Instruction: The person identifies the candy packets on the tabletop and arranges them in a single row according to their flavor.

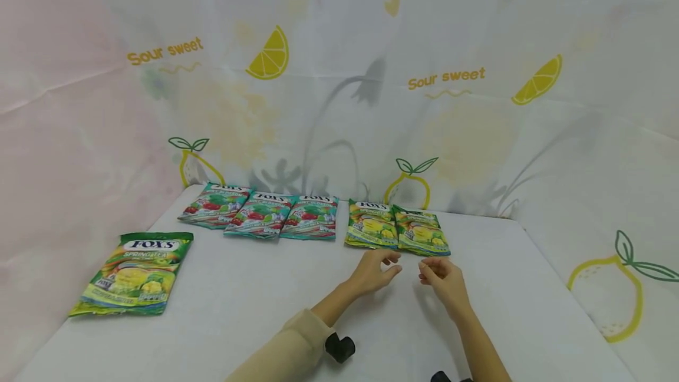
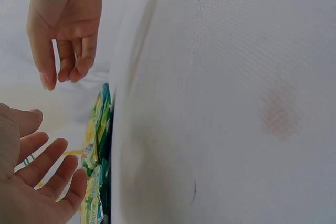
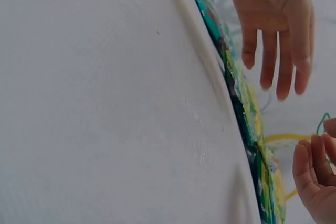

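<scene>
Two yellow-green Fox's Spring Tea candy bags lie side by side at the back of the table, the left bag (image 1: 371, 226) touching the right bag (image 1: 421, 232). Just in front of them hovers my left hand (image 1: 371, 273), its fingers loosely bent and holding nothing. My right hand (image 1: 445, 285) is in front of the right bag, fingers relaxed with nothing between them. The left wrist view shows the left hand (image 2: 39, 182) with fingers spread, and the right hand (image 2: 68, 24) hanging relaxed.
Left of the pair lie three teal-red Fox's bags: one far left (image 1: 216, 205), a middle one (image 1: 260, 215) and one at right (image 1: 311, 217). Another Spring Tea bag (image 1: 135, 273) lies at the table's left edge. A lemon-printed cloth (image 1: 329, 105) hangs behind the white table (image 1: 254, 299).
</scene>
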Action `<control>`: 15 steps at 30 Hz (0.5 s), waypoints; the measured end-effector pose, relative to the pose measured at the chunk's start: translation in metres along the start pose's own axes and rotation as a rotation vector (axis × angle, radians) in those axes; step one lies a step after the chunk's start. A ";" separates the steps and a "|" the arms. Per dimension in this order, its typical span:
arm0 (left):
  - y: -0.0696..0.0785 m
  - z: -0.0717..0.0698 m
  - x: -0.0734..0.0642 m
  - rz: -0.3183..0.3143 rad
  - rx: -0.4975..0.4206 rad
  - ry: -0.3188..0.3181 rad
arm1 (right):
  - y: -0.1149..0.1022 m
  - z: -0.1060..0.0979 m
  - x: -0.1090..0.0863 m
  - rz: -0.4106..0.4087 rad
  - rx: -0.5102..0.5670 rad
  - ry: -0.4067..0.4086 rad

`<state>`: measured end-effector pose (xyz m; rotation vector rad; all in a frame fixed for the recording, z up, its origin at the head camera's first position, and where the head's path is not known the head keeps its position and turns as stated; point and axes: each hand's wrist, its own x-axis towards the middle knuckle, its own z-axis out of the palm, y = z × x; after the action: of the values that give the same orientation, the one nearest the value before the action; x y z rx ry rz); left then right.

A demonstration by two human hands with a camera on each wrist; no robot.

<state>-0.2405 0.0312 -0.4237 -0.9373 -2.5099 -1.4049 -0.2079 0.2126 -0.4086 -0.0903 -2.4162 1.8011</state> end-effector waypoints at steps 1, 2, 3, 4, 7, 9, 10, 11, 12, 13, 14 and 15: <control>0.001 -0.001 -0.002 0.001 -0.004 0.004 | 0.000 0.001 -0.001 -0.003 0.000 -0.002; 0.002 -0.002 -0.003 0.002 -0.009 0.009 | 0.000 0.002 -0.003 -0.008 0.001 -0.006; 0.002 -0.004 -0.005 0.005 -0.012 0.014 | -0.001 0.003 -0.004 -0.010 0.007 -0.010; 0.003 -0.005 -0.007 0.004 -0.016 0.018 | -0.001 0.004 -0.005 -0.011 0.008 -0.015; 0.003 -0.009 -0.011 -0.006 -0.032 0.027 | -0.003 0.007 -0.009 -0.016 0.013 -0.035; 0.003 -0.011 -0.014 -0.009 -0.047 0.033 | -0.005 0.009 -0.011 -0.028 0.013 -0.046; 0.003 -0.013 -0.015 -0.012 -0.050 0.037 | -0.005 0.011 -0.012 -0.037 0.011 -0.051; 0.003 -0.014 -0.016 -0.016 -0.052 0.041 | -0.006 0.012 -0.013 -0.044 0.012 -0.054; 0.003 -0.016 -0.017 -0.021 -0.055 0.044 | -0.006 0.014 -0.013 -0.051 0.012 -0.057; 0.003 -0.018 -0.018 -0.020 -0.058 0.048 | -0.007 0.015 -0.014 -0.057 0.007 -0.059; 0.003 -0.019 -0.020 -0.021 -0.052 0.052 | -0.007 0.017 -0.015 -0.063 -0.001 -0.063; 0.002 -0.021 -0.021 -0.025 -0.048 0.055 | -0.007 0.019 -0.016 -0.069 -0.005 -0.066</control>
<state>-0.2261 0.0056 -0.4183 -0.8664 -2.4665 -1.4837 -0.1944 0.1906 -0.4082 0.0531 -2.4362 1.7960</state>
